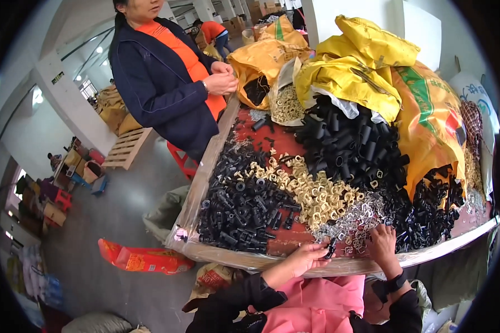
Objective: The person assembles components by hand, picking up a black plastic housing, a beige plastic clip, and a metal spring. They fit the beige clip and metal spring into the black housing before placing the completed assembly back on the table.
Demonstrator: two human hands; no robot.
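Note:
At the near edge of the table, my left hand (307,258) pinches a small black plastic part (331,248) between thumb and fingers. To its right, my right hand (384,247) reaches palm down into the silver metal clips (353,221), fingers apart and their tips partly lost among the pieces. Behind the clips spreads a heap of cream-coloured plastic pieces (322,197). Small black plastic fittings (236,213) pile up left of my hands, and more small black parts (430,216) lie to the right.
Black tubes (344,144) cover the table's far middle, spilling from yellow sacks (355,72). An orange woven sack (428,122) stands at right. Across the table's left corner, a person in a dark jacket (161,83) holds both hands together. A red bag (144,258) lies on the floor.

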